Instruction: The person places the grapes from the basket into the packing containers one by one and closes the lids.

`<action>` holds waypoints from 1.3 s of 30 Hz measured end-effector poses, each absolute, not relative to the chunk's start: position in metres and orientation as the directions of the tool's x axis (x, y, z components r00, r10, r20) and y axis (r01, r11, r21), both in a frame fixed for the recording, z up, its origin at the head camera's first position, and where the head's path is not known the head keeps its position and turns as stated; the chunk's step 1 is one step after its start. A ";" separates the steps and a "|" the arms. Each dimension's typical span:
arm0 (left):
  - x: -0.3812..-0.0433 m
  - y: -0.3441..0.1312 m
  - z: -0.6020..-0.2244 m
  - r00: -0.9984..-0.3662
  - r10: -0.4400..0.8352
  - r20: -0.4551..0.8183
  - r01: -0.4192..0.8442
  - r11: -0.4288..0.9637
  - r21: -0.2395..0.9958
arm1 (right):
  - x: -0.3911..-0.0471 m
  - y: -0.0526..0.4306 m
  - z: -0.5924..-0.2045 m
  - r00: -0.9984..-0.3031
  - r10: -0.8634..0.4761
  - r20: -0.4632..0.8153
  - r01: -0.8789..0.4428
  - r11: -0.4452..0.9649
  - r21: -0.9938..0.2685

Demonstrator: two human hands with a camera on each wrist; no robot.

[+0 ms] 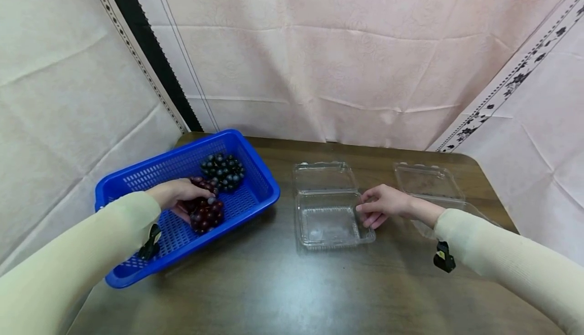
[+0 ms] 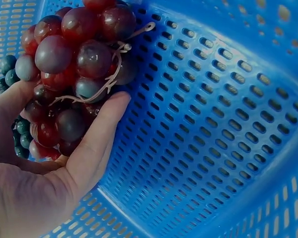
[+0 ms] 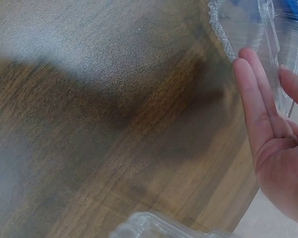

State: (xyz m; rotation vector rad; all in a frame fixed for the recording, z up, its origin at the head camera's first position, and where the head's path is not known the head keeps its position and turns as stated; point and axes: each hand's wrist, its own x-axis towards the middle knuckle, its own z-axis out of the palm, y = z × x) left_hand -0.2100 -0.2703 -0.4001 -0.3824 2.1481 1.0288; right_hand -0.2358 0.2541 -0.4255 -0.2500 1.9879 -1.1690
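Note:
Inside the blue basket (image 1: pixel 248 147), my left hand (image 1: pixel 182 195) grips a bunch of dark red grapes (image 1: pixel 206 217). In the left wrist view the thumb and fingers curl round the red grapes (image 2: pixel 72 74), whose pale stem shows. A bunch of dark green-black grapes (image 1: pixel 225 173) lies beside them toward the basket's far right corner. My right hand (image 1: pixel 383 206) pinches the right edge of a hinged clear plastic container (image 1: pixel 328 223), its lid folded back. In the right wrist view, straight fingers (image 3: pixel 256 99) lie along the outer wall, with the thumb across the rim.
Another open clear plastic container (image 1: pixel 429 183) stands to the right, partly hidden under the right forearm. The brown wooden table (image 1: pixel 255 289) carries everything. Pale curtains (image 1: pixel 319 71) hang behind and at both sides.

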 end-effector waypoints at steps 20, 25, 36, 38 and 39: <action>-0.208 -0.287 -0.397 -0.730 0.134 -0.670 -0.525 0.517 0.676 | -0.234 0.251 -0.427 -0.675 -0.519 -0.525 0.197 0.559 -0.806; -0.205 -0.295 -0.391 -0.744 0.141 -0.653 -0.537 0.457 0.710 | -0.234 0.251 -0.428 -0.676 -0.519 -0.523 0.199 0.555 -0.808; -0.205 -0.309 -0.374 -0.774 0.157 -0.614 -0.523 0.387 0.759 | -0.232 0.251 -0.430 -0.684 -0.518 -0.514 0.211 0.534 -0.819; -0.205 -0.312 -0.372 -0.781 0.172 -0.601 -0.517 0.362 0.776 | -0.232 0.251 -0.430 -0.686 -0.518 -0.511 0.211 0.531 -0.821; -0.205 -0.314 -0.370 -0.784 0.180 -0.594 -0.514 0.348 0.784 | -0.232 0.251 -0.429 -0.687 -0.517 -0.511 0.211 0.531 -0.821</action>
